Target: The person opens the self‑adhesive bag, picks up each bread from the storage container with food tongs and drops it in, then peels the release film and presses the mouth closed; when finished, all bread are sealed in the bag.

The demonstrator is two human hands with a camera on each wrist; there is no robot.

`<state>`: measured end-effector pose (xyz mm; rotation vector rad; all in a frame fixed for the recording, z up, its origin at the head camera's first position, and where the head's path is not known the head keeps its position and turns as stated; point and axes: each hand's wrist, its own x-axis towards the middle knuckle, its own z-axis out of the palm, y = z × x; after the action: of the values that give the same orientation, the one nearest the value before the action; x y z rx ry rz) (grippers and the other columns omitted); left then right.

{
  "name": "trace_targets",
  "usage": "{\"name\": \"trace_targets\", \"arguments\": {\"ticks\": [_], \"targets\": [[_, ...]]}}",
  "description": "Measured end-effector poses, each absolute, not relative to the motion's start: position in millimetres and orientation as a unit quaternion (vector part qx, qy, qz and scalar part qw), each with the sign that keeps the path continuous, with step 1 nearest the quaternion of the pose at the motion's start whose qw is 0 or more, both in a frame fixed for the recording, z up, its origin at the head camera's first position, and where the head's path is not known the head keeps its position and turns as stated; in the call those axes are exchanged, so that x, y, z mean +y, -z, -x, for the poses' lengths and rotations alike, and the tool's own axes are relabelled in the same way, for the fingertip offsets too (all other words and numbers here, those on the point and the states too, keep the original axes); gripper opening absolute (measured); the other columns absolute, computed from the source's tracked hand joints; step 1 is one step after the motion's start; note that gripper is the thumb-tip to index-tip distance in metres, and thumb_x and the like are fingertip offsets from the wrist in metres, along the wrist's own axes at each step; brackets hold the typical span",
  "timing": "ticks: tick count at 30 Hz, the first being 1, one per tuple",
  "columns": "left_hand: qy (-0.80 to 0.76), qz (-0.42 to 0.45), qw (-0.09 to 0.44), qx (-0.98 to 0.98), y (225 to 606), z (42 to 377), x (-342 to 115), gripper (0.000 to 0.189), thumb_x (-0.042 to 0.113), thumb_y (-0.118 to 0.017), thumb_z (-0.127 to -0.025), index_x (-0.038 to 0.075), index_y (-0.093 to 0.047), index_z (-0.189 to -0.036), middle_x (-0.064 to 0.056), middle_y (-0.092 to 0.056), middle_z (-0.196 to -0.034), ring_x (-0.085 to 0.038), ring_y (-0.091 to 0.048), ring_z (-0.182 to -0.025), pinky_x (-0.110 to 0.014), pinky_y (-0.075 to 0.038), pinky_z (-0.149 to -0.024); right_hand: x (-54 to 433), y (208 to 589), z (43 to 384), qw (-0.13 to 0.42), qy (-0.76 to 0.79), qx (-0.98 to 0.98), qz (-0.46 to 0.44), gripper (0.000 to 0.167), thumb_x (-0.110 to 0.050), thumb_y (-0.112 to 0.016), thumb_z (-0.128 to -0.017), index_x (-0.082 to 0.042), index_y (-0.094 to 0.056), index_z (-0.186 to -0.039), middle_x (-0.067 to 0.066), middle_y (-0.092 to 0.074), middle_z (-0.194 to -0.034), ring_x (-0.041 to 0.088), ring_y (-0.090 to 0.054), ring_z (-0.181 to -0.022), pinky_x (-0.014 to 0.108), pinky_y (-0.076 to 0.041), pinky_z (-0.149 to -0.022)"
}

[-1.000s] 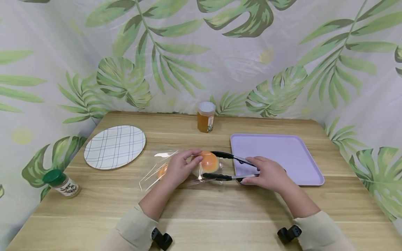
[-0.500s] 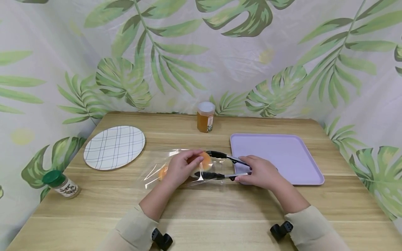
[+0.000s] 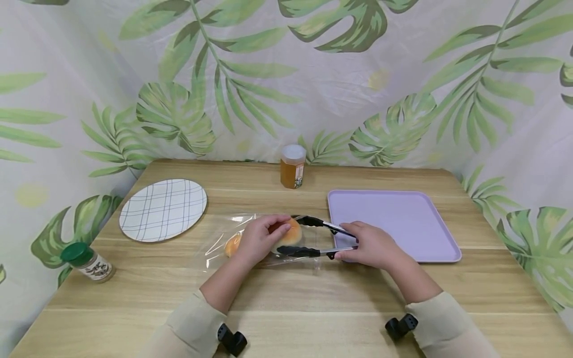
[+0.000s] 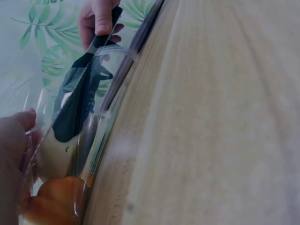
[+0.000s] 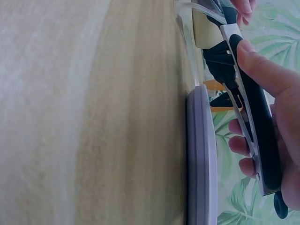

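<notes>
My left hand (image 3: 258,239) pinches the upper film of a clear plastic bag (image 3: 211,256) lying on the table. Inside are a round golden bun (image 3: 292,234) and, farther left, a second bun (image 3: 233,244); my left hand hides part of both. With my right hand (image 3: 372,247) I hold black-tipped metal tongs (image 3: 333,251), thumb along one black handle (image 5: 261,126) in the right wrist view. The tong tips lie in the bag, one on either side of the first bun. The left wrist view shows a tong tip (image 4: 70,123) through the film.
A lilac tray (image 3: 403,223) lies right, partly behind my right hand. A honey-coloured jar (image 3: 293,169) stands at the back. On the left are a checked oval plate (image 3: 163,211) and a green-capped shaker (image 3: 89,262) near the table's left edge.
My right hand has moved left, carrying the tongs and the bun between their tips deeper into the bag. During the last half second both hands have hardly moved.
</notes>
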<state>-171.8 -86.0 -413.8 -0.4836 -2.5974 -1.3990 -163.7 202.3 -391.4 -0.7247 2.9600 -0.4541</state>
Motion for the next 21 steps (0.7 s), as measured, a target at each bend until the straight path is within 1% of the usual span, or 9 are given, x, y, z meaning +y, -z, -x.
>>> {"name": "trace_targets", "arguments": {"ticks": [4, 8, 13, 18, 21], "targets": [[0.468, 0.158, 0.065, -0.867, 414.3, 172.5, -85.9, 0.025, 0.021, -0.068, -0.093, 0.007, -0.072, -0.113, -0.005, -0.075, -0.108, -0.021, -0.068, -0.101, -0.039, -0.057, -0.087, 206.8, 388.5, 162.7, 0.044, 0.151, 0.962, 0.225, 0.083, -0.057, -0.074, -0.078, -0.002, -0.054, -0.138, 0.019, -0.061, -0.131, 0.035, -0.06, -0.119, 0.051, -0.051, -0.097], [0.463, 0.154, 0.062, -0.871, 415.1, 173.4, -85.1, 0.025, 0.022, -0.068, -0.093, 0.008, -0.072, -0.113, -0.005, -0.075, -0.108, -0.019, -0.068, -0.099, -0.036, -0.057, -0.086, 215.9, 383.8, 160.4, 0.047, 0.153, 0.964, 0.211, 0.086, -0.06, -0.072, -0.078, -0.003, -0.052, -0.139, 0.02, -0.059, -0.134, 0.037, -0.058, -0.122, 0.053, -0.05, -0.098], [0.472, 0.148, 0.057, -0.867, 414.3, 173.7, -83.7, 0.023, 0.023, -0.069, -0.092, 0.011, -0.073, -0.111, -0.004, -0.075, -0.107, -0.019, -0.069, -0.1, -0.036, -0.057, -0.086, 232.9, 378.3, 153.2, 0.034, 0.155, 0.968, 0.194, 0.086, -0.062, -0.072, -0.079, -0.003, -0.053, -0.139, 0.02, -0.06, -0.133, 0.038, -0.058, -0.121, 0.054, -0.049, -0.098], [0.477, 0.146, 0.06, -0.865, 415.0, 173.9, -84.4, 0.023, 0.023, -0.069, -0.092, 0.01, -0.073, -0.111, -0.005, -0.075, -0.108, -0.02, -0.069, -0.103, -0.038, -0.056, -0.089, 256.0, 372.6, 142.5, 0.019, 0.161, 0.973, 0.167, 0.086, -0.061, -0.073, -0.078, -0.003, -0.053, -0.139, 0.021, -0.059, -0.134, 0.039, -0.057, -0.122, 0.055, -0.049, -0.099], [0.48, 0.141, 0.059, -0.864, 415.4, 173.7, -85.9, 0.023, 0.023, -0.07, -0.092, 0.01, -0.074, -0.111, -0.005, -0.075, -0.107, -0.02, -0.069, -0.103, -0.038, -0.057, -0.089, 271.9, 369.8, 136.3, 0.014, 0.172, 0.974, 0.145, 0.088, -0.06, -0.074, -0.078, -0.001, -0.051, -0.14, 0.023, -0.057, -0.136, 0.04, -0.057, -0.121, 0.055, -0.048, -0.097]]}}
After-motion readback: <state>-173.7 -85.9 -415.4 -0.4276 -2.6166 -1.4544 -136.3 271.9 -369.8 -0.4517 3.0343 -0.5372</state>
